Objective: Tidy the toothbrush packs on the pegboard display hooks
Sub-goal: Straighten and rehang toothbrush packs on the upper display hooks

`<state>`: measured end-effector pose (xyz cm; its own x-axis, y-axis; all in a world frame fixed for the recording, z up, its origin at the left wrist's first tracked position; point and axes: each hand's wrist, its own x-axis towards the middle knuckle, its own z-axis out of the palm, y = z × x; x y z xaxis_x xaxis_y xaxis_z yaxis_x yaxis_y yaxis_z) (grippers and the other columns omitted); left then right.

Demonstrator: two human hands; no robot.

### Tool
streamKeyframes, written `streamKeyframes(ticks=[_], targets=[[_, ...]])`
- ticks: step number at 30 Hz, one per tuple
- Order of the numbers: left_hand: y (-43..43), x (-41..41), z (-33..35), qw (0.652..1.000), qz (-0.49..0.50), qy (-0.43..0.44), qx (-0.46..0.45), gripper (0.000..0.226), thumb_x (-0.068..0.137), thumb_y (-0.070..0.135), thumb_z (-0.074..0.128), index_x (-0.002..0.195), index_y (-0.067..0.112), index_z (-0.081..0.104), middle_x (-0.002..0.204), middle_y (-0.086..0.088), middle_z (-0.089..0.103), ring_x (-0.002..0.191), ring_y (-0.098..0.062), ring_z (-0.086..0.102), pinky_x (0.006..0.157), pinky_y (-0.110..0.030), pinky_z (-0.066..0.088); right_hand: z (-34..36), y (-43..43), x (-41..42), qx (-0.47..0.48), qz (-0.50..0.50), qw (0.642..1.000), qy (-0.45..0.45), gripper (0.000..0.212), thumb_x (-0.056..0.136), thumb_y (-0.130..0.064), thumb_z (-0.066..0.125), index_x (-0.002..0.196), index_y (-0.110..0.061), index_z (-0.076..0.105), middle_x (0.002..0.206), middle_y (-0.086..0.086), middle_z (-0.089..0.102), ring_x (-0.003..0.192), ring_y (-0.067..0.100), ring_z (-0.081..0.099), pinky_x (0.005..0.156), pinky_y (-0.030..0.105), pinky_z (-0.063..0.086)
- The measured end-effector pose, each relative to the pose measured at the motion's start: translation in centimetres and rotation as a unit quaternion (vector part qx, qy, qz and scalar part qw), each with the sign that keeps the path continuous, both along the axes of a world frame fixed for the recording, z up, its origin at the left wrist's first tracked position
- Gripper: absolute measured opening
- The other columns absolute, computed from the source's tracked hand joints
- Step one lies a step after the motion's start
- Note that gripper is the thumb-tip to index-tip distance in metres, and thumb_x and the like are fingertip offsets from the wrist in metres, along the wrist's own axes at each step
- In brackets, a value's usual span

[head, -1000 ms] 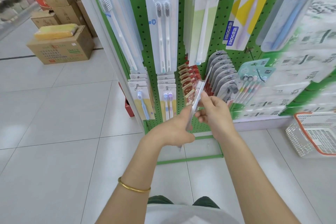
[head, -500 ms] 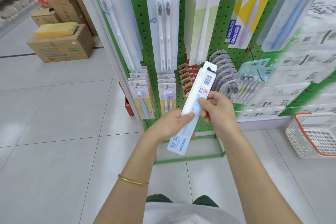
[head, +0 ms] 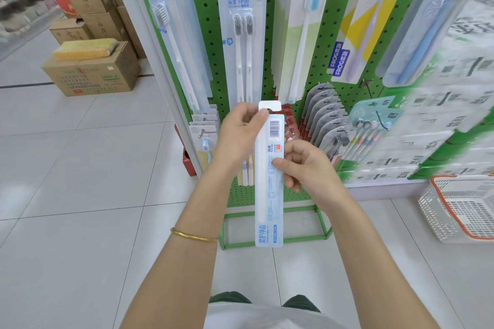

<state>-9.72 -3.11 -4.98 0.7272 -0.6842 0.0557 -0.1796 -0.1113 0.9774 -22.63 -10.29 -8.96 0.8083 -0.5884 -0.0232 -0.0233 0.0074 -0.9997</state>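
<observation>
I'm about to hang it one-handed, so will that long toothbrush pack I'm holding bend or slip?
Probably fairly stiff: the toothbrush pack runs straight below the right hand, its lower end unsupported and not sagging. Likely light, since the left hand pinches only its top. Its surface looks smooth, so a loose pinch may slip.

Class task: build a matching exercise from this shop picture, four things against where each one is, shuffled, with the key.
1 toothbrush pack
2 cardboard box
3 plastic basket
4 gold bangle

A on the left wrist
B floor, right of the pegboard display
C held by left hand and right hand
D floor, left of the display

Pairs: 1-C, 2-D, 3-B, 4-A
</observation>
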Motion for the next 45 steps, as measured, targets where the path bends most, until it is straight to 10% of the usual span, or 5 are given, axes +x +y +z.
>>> streamKeyframes(ticks=[13, 21, 26, 33, 45], targets=[[1.8, 1.4, 2.8, 0.971, -0.048, 0.188, -0.139, 0.016, 0.099, 0.016, 0.046, 0.089, 0.011, 0.057, 0.080, -0.004, 0.058, 0.075, -0.017, 0.054, 0.074, -0.033, 0.048, 1.2, -0.2, 2.4, 0.114, 0.186, 0.976, -0.027, 0.057, 0.063, -0.042, 0.082, 0.108, -0.012, 0.064, 0.096, 0.015, 0.065, 0.049, 0.008, 0.048, 0.045, 0.017, 0.038], [5.1, 2.5, 7.5, 0.986, 0.067, 0.034, -0.150, 0.020, 0.094, 0.040, 0.052, 0.099, 0.021, 0.058, 0.107, -0.013, 0.065, 0.099, -0.023, 0.063, 0.089, -0.036, 0.053, 7.9, 3.1, 6.9, -0.201, -0.021, 0.979, 0.034, 0.038, 0.072, -0.036, 0.079, 0.093, -0.029, 0.048, 0.089, -0.010, 0.055, 0.063, 0.004, 0.047, 0.059, 0.019, 0.040], [6.7, 4.0, 10.2, 0.977, 0.100, -0.086, -0.167, 0.007, 0.091, 0.014, 0.061, 0.091, 0.021, 0.059, 0.087, 0.004, 0.065, 0.077, -0.004, 0.061, 0.072, -0.022, 0.052, 10.8, 5.1, 10.0, -0.318, -0.111, 0.942, 0.012, 0.051, 0.070, -0.048, 0.077, 0.093, -0.018, 0.043, 0.087, 0.002, 0.051, 0.072, 0.017, 0.048, 0.065, 0.028, 0.042], [7.3, 7.7, 12.3, 0.972, 0.117, -0.098, -0.177, 0.010, 0.095, 0.010, 0.053, 0.092, 0.016, 0.061, 0.100, -0.015, 0.068, 0.087, -0.024, 0.063, 0.081, -0.047, 0.055, 12.7, 5.8, 12.7, -0.315, -0.114, 0.939, -0.071, 0.021, 0.092, -0.032, 0.059, 0.095, -0.015, 0.047, 0.087, 0.009, 0.057, 0.072, 0.023, 0.054, 0.065, 0.034, 0.045], [6.3, 11.0, 12.7, 0.979, 0.106, -0.080, -0.158, 0.020, 0.095, 0.008, 0.052, 0.084, 0.022, 0.061, 0.089, -0.001, 0.068, 0.079, -0.013, 0.062, 0.078, -0.036, 0.054, 12.8, 5.6, 15.8, -0.313, -0.137, 0.938, -0.056, 0.011, 0.096, -0.022, 0.053, 0.094, -0.014, 0.046, 0.080, 0.011, 0.058, 0.066, 0.029, 0.055, 0.063, 0.038, 0.046]])
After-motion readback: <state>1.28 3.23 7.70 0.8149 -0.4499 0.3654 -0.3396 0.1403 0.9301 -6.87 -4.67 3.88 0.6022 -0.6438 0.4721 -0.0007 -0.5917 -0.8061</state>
